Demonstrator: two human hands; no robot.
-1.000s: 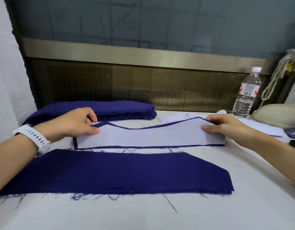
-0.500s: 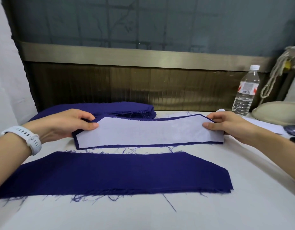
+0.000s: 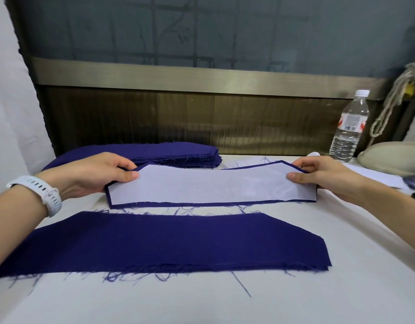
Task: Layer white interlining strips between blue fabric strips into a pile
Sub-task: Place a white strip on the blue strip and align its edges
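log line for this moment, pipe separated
left hand: pinches white strip | right hand: pinches its other end | blue strip: under it | near blue fabric: untouched

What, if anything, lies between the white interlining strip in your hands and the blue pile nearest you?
Nothing solid: only table with loose blue threads separates the interlining strip from that pile.

Left hand and right hand have lifted the layered strip
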